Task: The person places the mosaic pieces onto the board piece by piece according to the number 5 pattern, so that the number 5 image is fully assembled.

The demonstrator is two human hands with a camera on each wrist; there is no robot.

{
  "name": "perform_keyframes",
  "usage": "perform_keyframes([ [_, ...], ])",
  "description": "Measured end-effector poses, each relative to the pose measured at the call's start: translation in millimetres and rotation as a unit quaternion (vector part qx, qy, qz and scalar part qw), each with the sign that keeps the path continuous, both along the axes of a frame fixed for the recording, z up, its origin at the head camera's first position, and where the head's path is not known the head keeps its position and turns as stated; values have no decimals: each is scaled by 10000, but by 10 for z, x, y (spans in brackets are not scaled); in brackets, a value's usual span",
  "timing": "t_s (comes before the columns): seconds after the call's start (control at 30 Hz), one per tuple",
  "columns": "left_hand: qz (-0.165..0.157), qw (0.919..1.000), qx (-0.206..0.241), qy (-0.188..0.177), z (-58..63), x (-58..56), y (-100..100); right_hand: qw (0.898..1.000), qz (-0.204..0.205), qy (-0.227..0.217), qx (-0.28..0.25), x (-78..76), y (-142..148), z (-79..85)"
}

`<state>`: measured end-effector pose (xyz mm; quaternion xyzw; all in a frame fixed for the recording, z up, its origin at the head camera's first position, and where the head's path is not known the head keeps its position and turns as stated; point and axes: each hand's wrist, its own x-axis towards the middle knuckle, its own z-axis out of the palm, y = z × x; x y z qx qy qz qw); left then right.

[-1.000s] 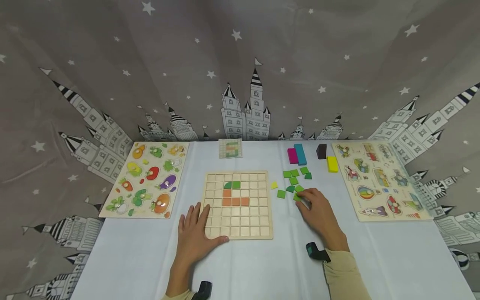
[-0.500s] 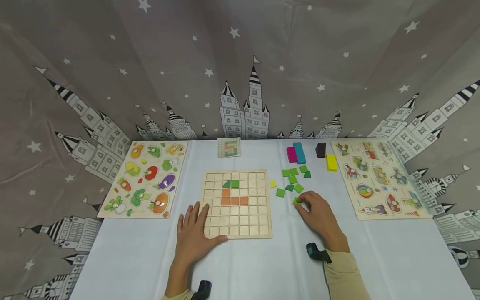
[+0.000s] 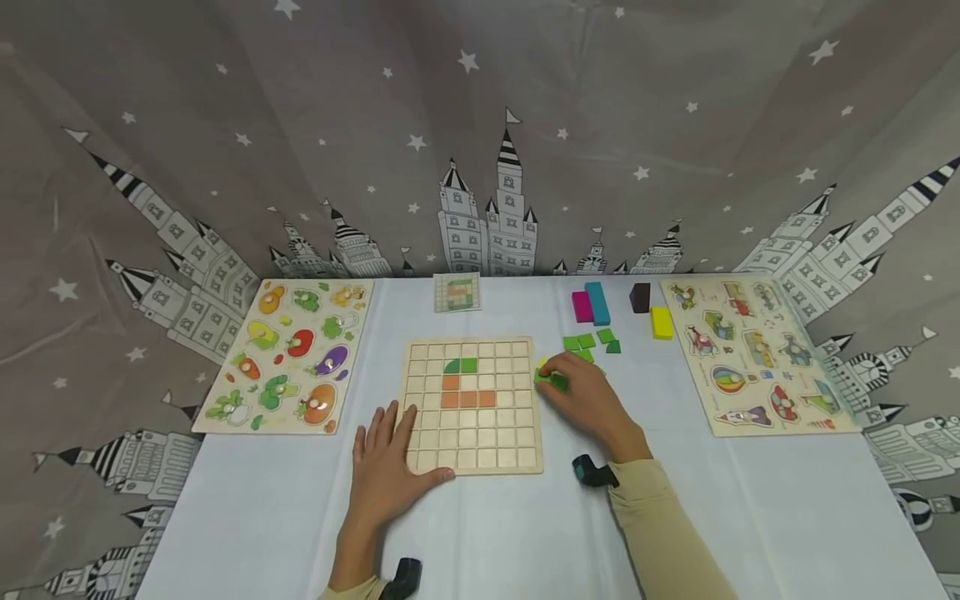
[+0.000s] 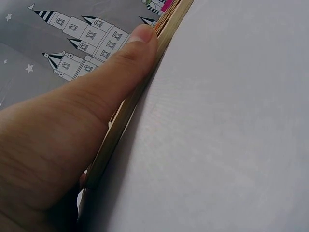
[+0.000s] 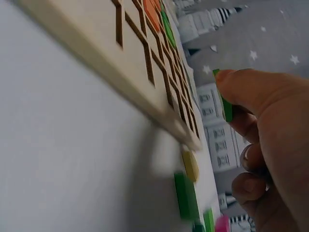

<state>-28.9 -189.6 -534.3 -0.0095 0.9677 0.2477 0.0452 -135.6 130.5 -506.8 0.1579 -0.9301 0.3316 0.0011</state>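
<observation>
The right hand [image 3: 588, 402] pinches a small green tile [image 5: 225, 105] between thumb and fingertip, just off the right edge of the wooden grid board [image 3: 471, 405]. It looks light, stiff and thin (easy to drop), best held by its edges. The left hand [image 3: 386, 467] lies flat, fingers straight, on the board's near left corner.

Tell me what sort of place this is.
Probably a child's play corner or a staged tabletop: a star-and-castle curtain hangs behind a table laid with peg puzzles, a grid board and coloured blocks.
</observation>
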Motion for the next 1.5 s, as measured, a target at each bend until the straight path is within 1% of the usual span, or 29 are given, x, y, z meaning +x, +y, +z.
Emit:
perform_keyframes([
  [0.2,-3,10000,-32,-6,10,-2,-7,9983,544,-212,83,-227,-400,-4],
  [0.3,-3,10000,-34,6,0,-7,-6,9963,813,-219,187,-325,-547,-31],
  [0.43,-6,10000,-62,11,-21,-17,0,9939,1034,-130,361,-424,-682,-60],
  [0.67,-19,9999,-112,7,-38,-20,-3,9927,1043,-200,570,-489,-758,-97],
  [1.03,16,10000,-70,-52,-6,-6,11,9914,936,-118,902,-489,-770,-90],
  [1.17,26,9999,-71,-78,0,-5,18,9910,920,-22,971,-492,-749,-92],
  [1.33,17,9999,-105,-93,8,-17,16,9907,923,-16,1000,-485,-718,-51],
  [1.5,42,10000,-87,-11,39,-14,26,9910,784,11,1081,-460,-598,-30],
])
